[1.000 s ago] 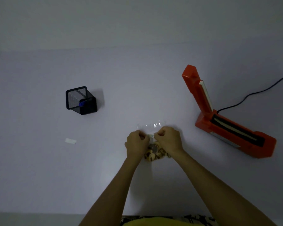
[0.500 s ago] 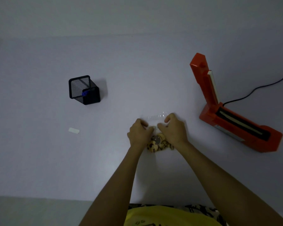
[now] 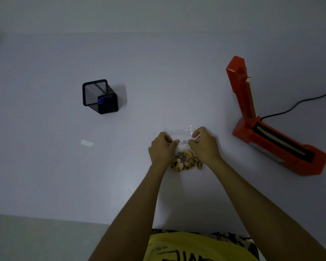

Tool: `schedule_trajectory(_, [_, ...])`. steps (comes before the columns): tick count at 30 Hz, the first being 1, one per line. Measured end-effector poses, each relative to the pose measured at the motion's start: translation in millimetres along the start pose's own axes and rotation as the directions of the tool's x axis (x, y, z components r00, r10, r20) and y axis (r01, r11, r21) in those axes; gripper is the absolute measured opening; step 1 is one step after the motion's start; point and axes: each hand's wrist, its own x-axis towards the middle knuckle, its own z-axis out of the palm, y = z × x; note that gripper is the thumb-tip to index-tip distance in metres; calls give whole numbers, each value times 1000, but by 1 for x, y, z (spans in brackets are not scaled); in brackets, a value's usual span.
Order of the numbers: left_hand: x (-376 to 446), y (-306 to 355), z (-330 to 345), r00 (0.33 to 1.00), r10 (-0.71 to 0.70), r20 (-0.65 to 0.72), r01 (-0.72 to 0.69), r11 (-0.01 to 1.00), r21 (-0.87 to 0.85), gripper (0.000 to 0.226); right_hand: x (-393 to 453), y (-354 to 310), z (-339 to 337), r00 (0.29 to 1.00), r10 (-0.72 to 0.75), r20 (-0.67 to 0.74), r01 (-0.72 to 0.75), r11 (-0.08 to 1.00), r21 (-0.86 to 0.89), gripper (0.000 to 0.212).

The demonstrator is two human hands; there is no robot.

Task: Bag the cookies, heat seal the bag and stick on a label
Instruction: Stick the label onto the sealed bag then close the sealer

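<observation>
Head camera looks down on a broad, matte white table (image 3: 158, 76), smooth and evenly lit. Taking the clear plastic bag (image 3: 181, 131) at the middle of the table as the landmark: far to its right stands the orange-red plastic heat sealer (image 3: 282, 147), a long boxy base with a dark sealing strip and its hinged lid raised upright, a thin black cable (image 3: 299, 103) curling away behind it. Well to the bag's upper left sits a square black wire-mesh pen holder (image 3: 100, 96) with something blue inside. To the bag's left, apart, lies a small white rectangular paper strip (image 3: 87, 143), flat on the table.

The bag itself lies flat, glossy and crinkled at its far edge, with round brown chocolate-chip cookies (image 3: 184, 160) bunched at its near end. A narrow white printed label (image 3: 183, 142) sits on the bag between the hands. The left hand (image 3: 161, 150) and the right hand (image 3: 205, 144) both have fingers curled, their fingertips pinching the bag at either end of the label.
</observation>
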Motion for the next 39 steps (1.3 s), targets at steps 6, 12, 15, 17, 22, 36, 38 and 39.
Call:
schedule_trajectory(6, [0, -1, 1, 1000, 11, -10, -11, 1000, 10, 29, 0, -2, -1, 999, 12, 33, -12, 1000, 16, 29])
schedule_trajectory(12, [0, -1, 2, 1000, 1, -16, -1, 1000, 4, 29, 0, -2, -4, 1000, 9, 19, -9, 1000, 9, 19])
schedule_trajectory(15, [0, -2, 1, 1000, 10, -19, -10, 1000, 4, 29, -1, -3, -1, 1000, 3, -10, -3, 1000, -2, 23])
schedule_trajectory(17, [0, -2, 2, 1000, 9, -17, -9, 1000, -5, 29, 0, -4, 0, 1000, -3, -9, 3, 1000, -13, 20])
schedule_trajectory(22, [-1, -1, 1, 1000, 3, -19, -4, 1000, -15, 27, 2, -4, -1, 1000, 6, -20, -6, 1000, 14, 14])
schedule_trajectory(36, [0, 2, -7, 999, -25, -25, 23, 996, -84, 21, -2, -12, -6, 997, 77, -8, -75, 983, 167, 13])
schedule_trajectory(38, [-3, -2, -13, 992, -46, -115, 33, 993, -113, 21, -7, -16, -10, 995, 60, -77, -41, 973, 229, 13])
schedule_trajectory(39, [-5, -5, -16, 986, -68, -152, 50, 991, -122, 22, -12, -17, -12, 989, 53, -141, -18, 971, 240, 12])
